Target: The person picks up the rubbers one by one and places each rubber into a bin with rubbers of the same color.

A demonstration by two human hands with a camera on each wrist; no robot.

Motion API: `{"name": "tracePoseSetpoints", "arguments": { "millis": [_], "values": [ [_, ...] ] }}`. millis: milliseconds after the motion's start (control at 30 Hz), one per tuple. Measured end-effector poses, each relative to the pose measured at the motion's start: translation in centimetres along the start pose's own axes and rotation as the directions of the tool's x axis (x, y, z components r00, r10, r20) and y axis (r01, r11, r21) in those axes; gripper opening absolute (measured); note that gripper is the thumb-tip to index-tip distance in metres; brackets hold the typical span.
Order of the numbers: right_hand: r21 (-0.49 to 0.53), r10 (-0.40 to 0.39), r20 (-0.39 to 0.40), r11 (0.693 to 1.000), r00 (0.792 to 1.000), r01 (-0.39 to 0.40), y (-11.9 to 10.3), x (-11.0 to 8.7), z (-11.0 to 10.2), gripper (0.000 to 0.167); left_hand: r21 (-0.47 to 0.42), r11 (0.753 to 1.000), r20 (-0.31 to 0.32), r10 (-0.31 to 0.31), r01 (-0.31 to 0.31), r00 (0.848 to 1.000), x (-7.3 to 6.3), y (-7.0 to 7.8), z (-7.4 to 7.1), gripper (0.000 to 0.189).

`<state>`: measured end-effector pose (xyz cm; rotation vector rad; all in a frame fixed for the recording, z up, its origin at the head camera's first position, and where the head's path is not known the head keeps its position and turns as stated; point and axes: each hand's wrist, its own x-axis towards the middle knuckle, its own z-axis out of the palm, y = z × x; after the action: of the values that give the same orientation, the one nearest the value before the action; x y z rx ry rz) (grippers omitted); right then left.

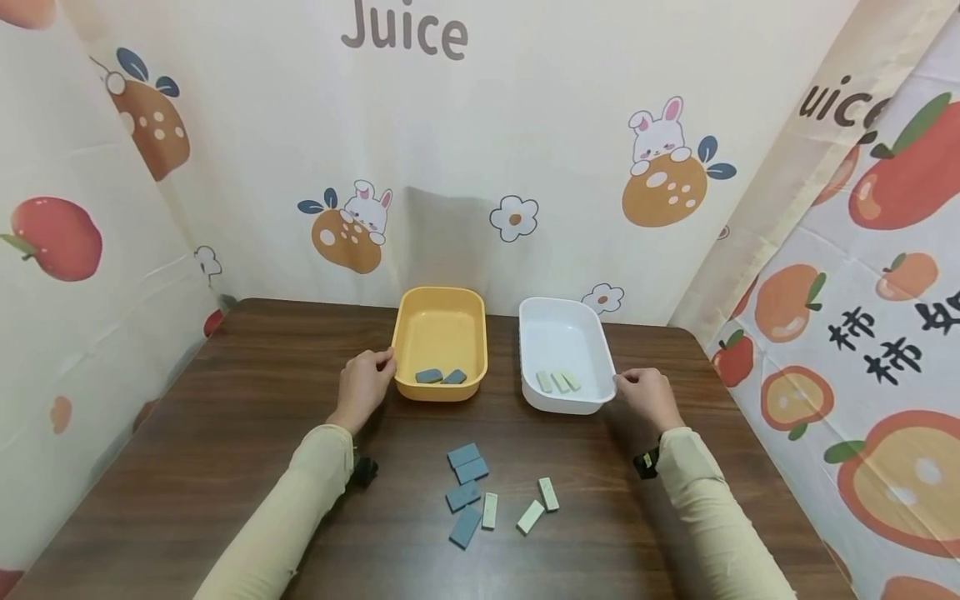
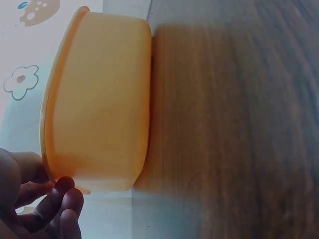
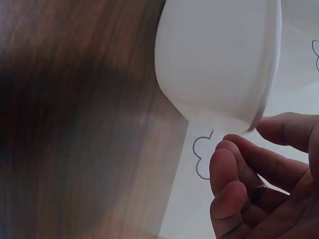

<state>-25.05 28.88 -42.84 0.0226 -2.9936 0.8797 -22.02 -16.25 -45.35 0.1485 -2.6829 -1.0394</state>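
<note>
My left hand point(image 1: 362, 386) pinches the left rim of a yellow tray point(image 1: 441, 340); in the left wrist view its thumb and fingers point(image 2: 64, 186) meet at that rim. Two blue-grey rectangular blocks point(image 1: 429, 376) lie at the tray's near end. At the right rim of a white tray point(image 1: 564, 332), my right hand point(image 1: 649, 395) pinches the edge, its thumb touching the rim point(image 3: 264, 107) in the right wrist view. Three pale green blocks point(image 1: 560, 382) lie inside, near the front. Both trays stand on the table, side by side with a gap between.
On the brown wooden table point(image 1: 390, 517), in front of the trays, lie several blue-grey blocks point(image 1: 465, 527) and three pale green blocks point(image 1: 530, 517). A printed curtain point(image 1: 480, 142) hangs behind the table, and more printed cloth point(image 1: 892, 333) hangs at the sides.
</note>
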Motion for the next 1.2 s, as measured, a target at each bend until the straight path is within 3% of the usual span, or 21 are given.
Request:
{"name": "tracePoseSetpoints", "arguments": {
  "millis": [400,667,1200],
  "values": [
    [0.189,0.075,0.1,0.978,0.992,-0.093,0.89,-0.17,0.19,0.04,-0.004,1.0,-0.016,0.019,-0.019,1.0,0.3,-0.07,-0.07,0.031],
    [0.282,0.103,0.106,0.951,0.989,-0.129,0.72,-0.1,0.42,0.037,-0.029,0.999,-0.006,0.022,-0.023,1.0,0.56,-0.34,-0.26,0.032],
    [0.322,0.134,0.08,0.934,0.988,-0.153,0.58,-0.2,0.52,0.035,-0.044,0.998,-0.007,0.046,-0.046,0.999,0.32,-0.12,-0.74,0.028]
  ]
}}
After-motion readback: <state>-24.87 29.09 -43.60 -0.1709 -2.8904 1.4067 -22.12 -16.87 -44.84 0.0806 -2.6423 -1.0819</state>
